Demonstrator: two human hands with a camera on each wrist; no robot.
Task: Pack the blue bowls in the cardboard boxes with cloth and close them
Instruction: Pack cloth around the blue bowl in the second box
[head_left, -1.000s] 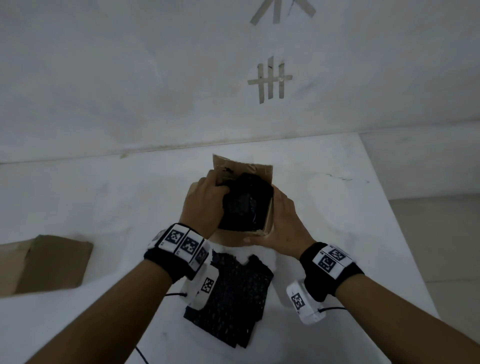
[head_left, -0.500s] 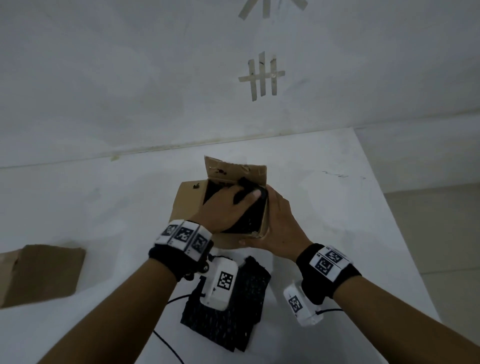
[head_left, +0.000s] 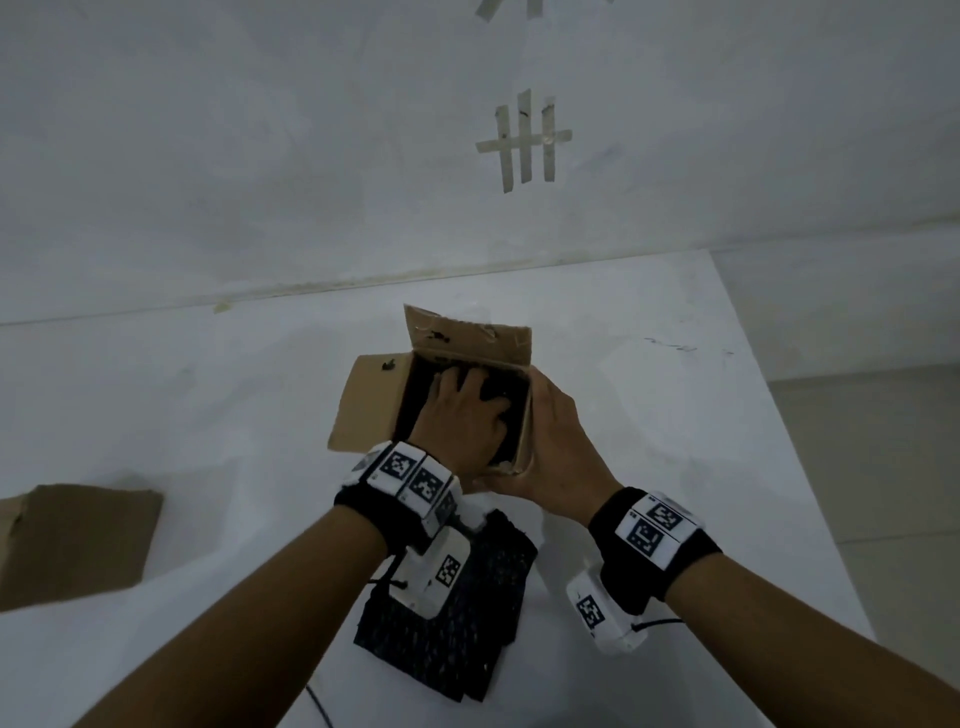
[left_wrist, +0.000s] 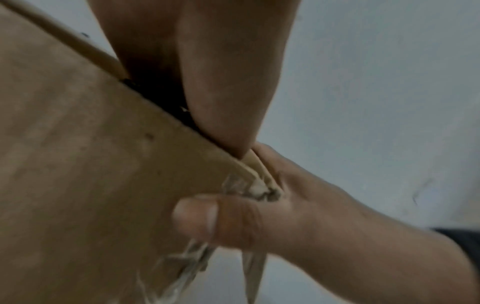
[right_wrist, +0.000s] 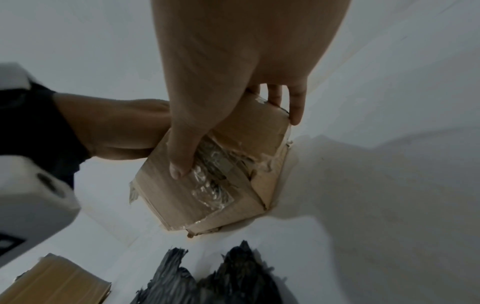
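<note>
An open cardboard box (head_left: 369, 405) stands mid-table with its left and back flaps up. Dark cloth (head_left: 504, 389) fills its inside; no blue bowl shows. My left hand (head_left: 462, 415) is down in the box, fingers spread and pressing on the cloth. My right hand (head_left: 556, 441) grips the box's near right corner. In the right wrist view its thumb (right_wrist: 182, 160) lies on the taped face of the box (right_wrist: 215, 195) and the fingers wrap the far edge. The left wrist view shows the box wall (left_wrist: 91, 164) close up.
A second piece of dark cloth (head_left: 467, 608) lies flat on the white table just in front of the box. Another cardboard box (head_left: 78, 540) sits at the far left. The table's right edge (head_left: 810, 467) drops to the floor, and a wall stands behind.
My left hand has gone from clutching the cloth bundle at the box's left rim to pressing flat and deeper inside. The left flap now lies out in view. My right hand keeps its grip.
</note>
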